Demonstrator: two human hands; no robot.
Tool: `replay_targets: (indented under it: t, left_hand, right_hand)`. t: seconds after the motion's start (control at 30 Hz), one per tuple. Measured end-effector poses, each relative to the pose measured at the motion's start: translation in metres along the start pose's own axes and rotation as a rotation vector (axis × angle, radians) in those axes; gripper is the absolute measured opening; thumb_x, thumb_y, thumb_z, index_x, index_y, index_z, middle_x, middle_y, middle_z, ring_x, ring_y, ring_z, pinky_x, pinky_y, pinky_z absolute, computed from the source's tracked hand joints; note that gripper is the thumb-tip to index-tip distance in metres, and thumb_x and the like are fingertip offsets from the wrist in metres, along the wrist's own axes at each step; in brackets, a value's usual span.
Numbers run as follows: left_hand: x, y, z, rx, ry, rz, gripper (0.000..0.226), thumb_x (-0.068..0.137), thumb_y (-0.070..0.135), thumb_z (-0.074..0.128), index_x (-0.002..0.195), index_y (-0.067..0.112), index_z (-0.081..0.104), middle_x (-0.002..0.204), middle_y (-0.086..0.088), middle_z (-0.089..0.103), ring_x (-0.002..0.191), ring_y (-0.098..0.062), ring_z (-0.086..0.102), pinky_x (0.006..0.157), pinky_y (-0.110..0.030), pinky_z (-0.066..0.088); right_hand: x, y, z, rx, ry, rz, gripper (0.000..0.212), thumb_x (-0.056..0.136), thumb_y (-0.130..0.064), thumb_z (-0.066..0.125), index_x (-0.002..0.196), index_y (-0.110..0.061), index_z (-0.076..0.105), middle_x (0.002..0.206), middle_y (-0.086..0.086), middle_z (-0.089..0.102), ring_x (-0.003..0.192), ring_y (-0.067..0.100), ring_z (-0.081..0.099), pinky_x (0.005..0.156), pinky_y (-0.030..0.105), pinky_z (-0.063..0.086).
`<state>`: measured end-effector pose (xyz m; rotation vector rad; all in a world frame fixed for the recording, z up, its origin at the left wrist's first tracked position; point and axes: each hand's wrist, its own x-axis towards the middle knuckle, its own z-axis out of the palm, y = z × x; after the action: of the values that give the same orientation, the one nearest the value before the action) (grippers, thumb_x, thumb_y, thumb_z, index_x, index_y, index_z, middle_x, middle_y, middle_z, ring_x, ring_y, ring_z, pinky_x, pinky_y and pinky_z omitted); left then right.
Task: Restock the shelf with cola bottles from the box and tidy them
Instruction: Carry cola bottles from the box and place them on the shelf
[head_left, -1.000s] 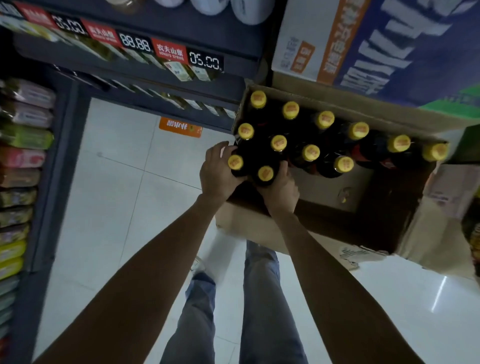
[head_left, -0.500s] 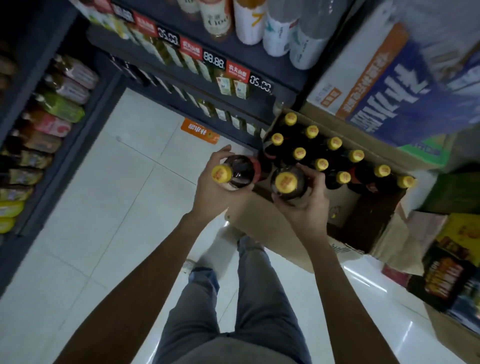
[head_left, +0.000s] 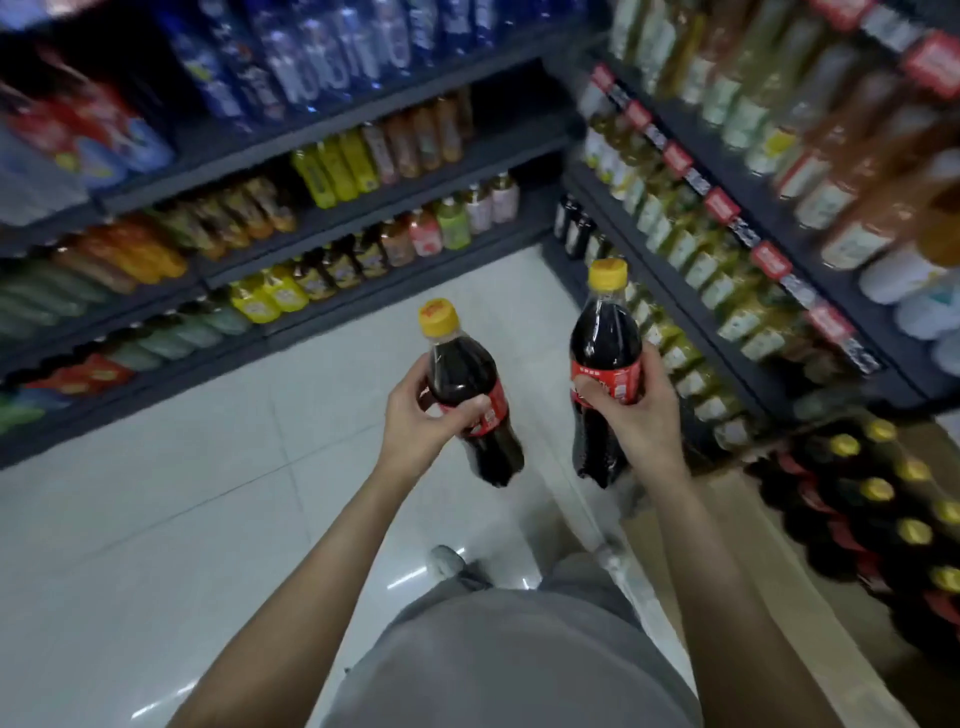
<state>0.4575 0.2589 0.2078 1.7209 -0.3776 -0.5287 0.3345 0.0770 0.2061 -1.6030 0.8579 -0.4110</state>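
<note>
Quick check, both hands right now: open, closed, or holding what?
Left hand: closed round a cola bottle, gripped at the label.
Right hand: closed round a second cola bottle, also at the label.

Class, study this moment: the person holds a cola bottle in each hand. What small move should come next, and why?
Probably carry both towards the dark bottles at the aisle corner. Left hand and right hand each already grip a cola bottle, clear of the box.
</note>
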Motion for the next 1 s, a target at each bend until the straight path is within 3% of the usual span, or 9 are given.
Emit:
replay_targets:
  t: [0.1,0.23,0.33,0.43,0.53,0.6,0.7,0.83,1.0]
  left_hand:
    - [-0.010,0.004,-0.089,-0.079,0.196,-0.028,0.041,0.055,0.034,0.075,0.092,0.023,0.060,0.082,0.010,0.068,0.074,0.006,0.062,0.069,-0.012,0.048]
    - [-0.017,0.014,-0.196,-0.122,0.433,-0.016,0.022,0.070,0.011,0.075,0.086,0.020,0.062,0.070,0.013,0.068,0.067,0.007,0.062,0.062,-0.009,0.046]
    - [-0.014,0.033,-0.268,-0.080,0.538,0.038,0.025,0.076,-0.001,0.073,0.088,0.018,0.063,0.075,0.013,0.068,0.066,0.007,0.063,0.061,-0.008,0.045]
    - [0.001,0.054,-0.339,0.021,0.672,0.107,0.028,0.070,0.018,0.081,0.094,0.019,0.065,0.082,0.011,0.070,0.073,0.007,0.064,0.065,-0.010,0.047]
    - [0.025,0.068,-0.409,0.195,0.858,0.180,0.034,0.060,0.055,0.075,0.089,0.039,0.065,0.084,0.016,0.071,0.084,-0.008,0.067,0.074,-0.031,0.054]
    - [0.043,0.076,-0.444,0.302,0.953,0.207,0.032,0.057,0.064,0.070,0.083,0.048,0.060,0.079,0.017,0.070,0.083,-0.010,0.065,0.074,-0.032,0.052]
    - [0.081,0.095,-0.508,0.342,1.060,0.252,0.041,0.056,0.064,0.071,0.091,0.047,0.060,0.082,0.029,0.066,0.084,0.008,0.062,0.074,-0.017,0.049]
    - [0.140,0.118,-0.589,0.275,1.107,0.371,0.052,0.066,0.043,0.082,0.111,0.025,0.062,0.097,0.020,0.066,0.092,0.011,0.060,0.079,-0.012,0.047]
    - [0.226,0.125,-0.679,0.282,1.179,0.426,0.062,0.068,0.038,0.083,0.121,0.015,0.061,0.102,0.014,0.066,0.093,0.019,0.056,0.084,-0.008,0.045]
  right_hand:
    - [-0.001,-0.028,0.086,-0.036,-0.115,-0.053,0.043,0.074,-0.009,0.076,0.105,-0.027,0.054,0.090,-0.018,0.060,0.073,-0.015,0.057,0.065,0.003,0.041]
    - [0.005,-0.064,0.200,-0.075,-0.301,-0.109,0.039,0.074,-0.013,0.076,0.104,-0.026,0.056,0.090,-0.007,0.064,0.079,0.006,0.060,0.067,0.019,0.044]
    - [0.014,-0.099,0.277,-0.093,-0.426,-0.168,0.042,0.074,-0.010,0.076,0.107,-0.026,0.056,0.090,-0.011,0.063,0.081,0.002,0.059,0.064,0.013,0.042]
    - [0.028,-0.136,0.350,-0.082,-0.548,-0.250,0.047,0.073,-0.011,0.078,0.112,-0.027,0.057,0.095,-0.012,0.064,0.085,-0.001,0.059,0.069,0.014,0.043]
    - [0.045,-0.176,0.425,-0.048,-0.645,-0.336,0.046,0.073,-0.014,0.078,0.109,-0.031,0.054,0.096,-0.018,0.062,0.085,-0.008,0.057,0.071,0.013,0.042]
    - [0.056,-0.201,0.461,-0.017,-0.679,-0.392,0.046,0.073,-0.015,0.078,0.108,-0.032,0.054,0.096,-0.021,0.061,0.084,-0.011,0.057,0.070,0.010,0.043]
    - [0.083,-0.250,0.534,0.044,-0.736,-0.499,0.048,0.072,-0.015,0.079,0.111,-0.030,0.055,0.098,-0.019,0.062,0.085,-0.011,0.058,0.068,0.001,0.042]
    - [0.112,-0.318,0.618,0.146,-0.736,-0.645,0.054,0.069,-0.021,0.080,0.116,-0.029,0.053,0.108,-0.013,0.062,0.092,-0.015,0.057,0.077,0.002,0.042]
    - [0.149,-0.379,0.712,0.162,-0.651,-0.857,0.067,0.070,-0.032,0.083,0.126,-0.027,0.047,0.127,-0.006,0.054,0.118,0.004,0.049,0.096,0.011,0.038]
